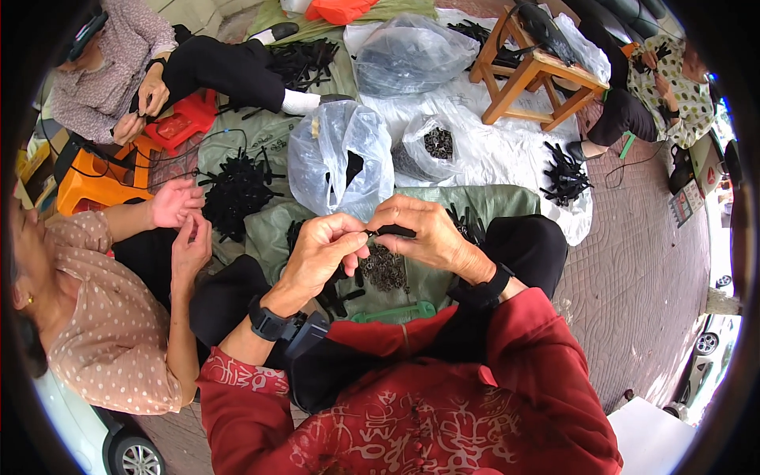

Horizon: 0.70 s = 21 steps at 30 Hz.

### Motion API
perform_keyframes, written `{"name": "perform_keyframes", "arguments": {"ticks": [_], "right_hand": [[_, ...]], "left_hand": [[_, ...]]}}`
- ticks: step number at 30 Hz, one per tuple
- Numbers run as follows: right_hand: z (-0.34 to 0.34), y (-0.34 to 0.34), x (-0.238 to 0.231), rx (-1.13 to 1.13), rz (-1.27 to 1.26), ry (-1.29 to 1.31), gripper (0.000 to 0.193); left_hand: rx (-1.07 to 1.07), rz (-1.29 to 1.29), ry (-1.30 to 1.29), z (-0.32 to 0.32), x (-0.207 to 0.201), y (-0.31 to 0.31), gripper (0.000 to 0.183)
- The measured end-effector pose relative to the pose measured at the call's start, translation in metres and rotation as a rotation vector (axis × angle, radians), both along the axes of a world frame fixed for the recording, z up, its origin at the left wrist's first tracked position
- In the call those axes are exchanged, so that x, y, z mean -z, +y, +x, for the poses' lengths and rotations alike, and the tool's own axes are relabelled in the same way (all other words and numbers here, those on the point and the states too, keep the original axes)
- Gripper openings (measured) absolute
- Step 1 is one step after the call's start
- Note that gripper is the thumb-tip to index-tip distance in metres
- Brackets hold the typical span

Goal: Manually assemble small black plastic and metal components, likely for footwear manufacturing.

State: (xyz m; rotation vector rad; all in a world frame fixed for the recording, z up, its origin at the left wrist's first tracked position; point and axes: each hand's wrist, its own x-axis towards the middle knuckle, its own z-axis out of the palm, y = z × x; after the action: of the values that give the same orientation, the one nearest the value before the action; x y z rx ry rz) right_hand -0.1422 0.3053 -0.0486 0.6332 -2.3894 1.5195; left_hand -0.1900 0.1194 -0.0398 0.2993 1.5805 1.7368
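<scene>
Red cloth from the person's shirt [427,412] was closest, with pale squiggles all over it. Past it, the left hand [332,241] pinched one end of a thin black strip [398,230] with its thumb and pointing finger. The right hand [426,236] pinched the same strip a bit farther along. So the strip was up in the air, between the two hands, over a pile of little metal bits [385,271] on a green sheet [507,199].

To do this well, it seemed best to hold the strip near its end, so it could not flop or twist. One hand had to be firm while the other made small, careful moves. Pulling too hard might have made it slip.

The very tip was hard to see, because the left fingers covered it. I could not tell if a metal bit was there too. The hands hid some of the pile. Something dark showed in the big clear bag [321,150], but the plastic made it blurry. The round dark edge cut off part of the person in the dotted brown shirt [115,317].
</scene>
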Motion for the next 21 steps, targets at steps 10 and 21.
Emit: {"name": "perform_keyframes", "arguments": {"ticks": [10, 21], "right_hand": [[0.002, 0.001, -0.003, -0.042, -0.116, -0.032, 0.024], [0.009, 0.003, -0.004, -0.004, -0.196, -0.044, 0.023]], "left_hand": [[0.119, 0.083, -0.054, -0.003, -0.006, -0.010, 0.013], [0.160, 0.052, 0.055, 0.002, -0.014, -0.009, 0.015]]}}
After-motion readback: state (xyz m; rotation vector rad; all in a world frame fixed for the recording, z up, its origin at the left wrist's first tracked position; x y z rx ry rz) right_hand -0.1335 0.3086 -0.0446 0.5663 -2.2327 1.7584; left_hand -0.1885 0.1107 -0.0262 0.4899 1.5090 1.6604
